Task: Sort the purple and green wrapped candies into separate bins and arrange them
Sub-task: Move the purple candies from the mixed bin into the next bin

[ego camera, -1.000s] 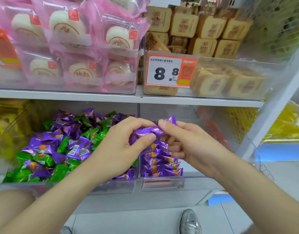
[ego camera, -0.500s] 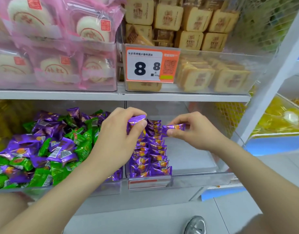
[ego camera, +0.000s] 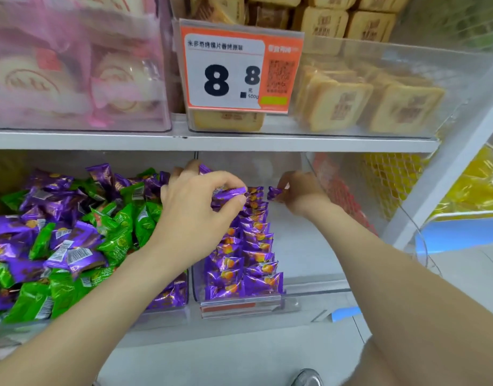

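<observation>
A clear left bin (ego camera: 161, 313) holds a loose heap of purple candies (ego camera: 72, 254) and green candies (ego camera: 120, 240) mixed together. The clear right bin (ego camera: 314, 288) holds two neat rows of purple candies (ego camera: 248, 263) along its left side. My left hand (ego camera: 195, 218) hovers over the far end of those rows, pinching purple candies (ego camera: 230, 194) between thumb and fingers. My right hand (ego camera: 301, 193) reaches deep into the right bin and grips one purple candy (ego camera: 274, 193) at the back end of the rows.
A shelf board (ego camera: 239, 142) sits just above the bins, carrying a price tag (ego camera: 239, 71), pink-wrapped cakes (ego camera: 72, 79) and tan pastry packs (ego camera: 365, 93). A white upright post (ego camera: 445, 190) stands at the right, with yellow goods (ego camera: 476, 185) beyond. My shoe (ego camera: 306, 378) shows below.
My hands separated after passing a purple candy. The right hand moved deeper into the right bin with its candy; the left hand stayed over the rows. The camera moved closer.
</observation>
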Tool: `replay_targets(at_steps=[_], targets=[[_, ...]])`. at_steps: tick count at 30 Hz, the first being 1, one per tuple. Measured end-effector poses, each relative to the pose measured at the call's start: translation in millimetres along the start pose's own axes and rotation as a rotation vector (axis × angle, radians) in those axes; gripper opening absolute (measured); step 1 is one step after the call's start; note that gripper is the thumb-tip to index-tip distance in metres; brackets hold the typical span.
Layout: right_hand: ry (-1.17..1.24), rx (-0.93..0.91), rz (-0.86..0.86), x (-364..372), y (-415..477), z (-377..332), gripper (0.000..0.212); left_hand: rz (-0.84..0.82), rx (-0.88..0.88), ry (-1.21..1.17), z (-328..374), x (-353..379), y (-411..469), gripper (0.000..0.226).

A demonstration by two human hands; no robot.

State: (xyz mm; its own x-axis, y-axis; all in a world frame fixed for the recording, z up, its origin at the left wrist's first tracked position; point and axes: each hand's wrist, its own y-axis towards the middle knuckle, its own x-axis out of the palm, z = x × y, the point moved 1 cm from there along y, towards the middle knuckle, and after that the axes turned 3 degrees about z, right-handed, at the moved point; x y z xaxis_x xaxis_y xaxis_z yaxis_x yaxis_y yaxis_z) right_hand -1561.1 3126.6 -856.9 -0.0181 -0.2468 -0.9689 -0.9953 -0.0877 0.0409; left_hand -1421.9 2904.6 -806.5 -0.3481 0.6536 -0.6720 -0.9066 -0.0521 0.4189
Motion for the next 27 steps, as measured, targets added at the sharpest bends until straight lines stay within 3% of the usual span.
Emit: replay_targets(at_steps=[4, 9, 13, 19, 23, 25, 27], targets=[[0.015, -0.007, 0.028, 2, 3, -1, 0.017, -0.043, 0.007, -0.028, -3, 0, 1, 0.010], [0.095, 0.035, 0.021, 8, 1, 8, 0.031, -0.032, -0.001, -0.007, -1, 2, 2, 0.011], [0.077, 0.009, 0.066, 11, 2, 9, 0.017, -0.022, 0.011, 0.016, 0, 2, 1, 0.012], [0.064, 0.045, 0.211, 13, 5, 12, 0.014, -0.021, 0.017, 0.015, 1, 1, 0, 0.011], [0.045, 0.071, 0.211, 11, 3, 12, 0.028, -0.024, 0.007, -0.017, 0, 1, 1, 0.014], [0.111, 0.092, 0.253, 1, -3, 7, 0.032, -0.039, 0.004, -0.077, 0, -1, 2, 0.012], [0.333, 0.058, 0.263, -14, -19, -7, 0.023, -0.046, -0.004, -0.165, 0, -4, 1, 0.009]])
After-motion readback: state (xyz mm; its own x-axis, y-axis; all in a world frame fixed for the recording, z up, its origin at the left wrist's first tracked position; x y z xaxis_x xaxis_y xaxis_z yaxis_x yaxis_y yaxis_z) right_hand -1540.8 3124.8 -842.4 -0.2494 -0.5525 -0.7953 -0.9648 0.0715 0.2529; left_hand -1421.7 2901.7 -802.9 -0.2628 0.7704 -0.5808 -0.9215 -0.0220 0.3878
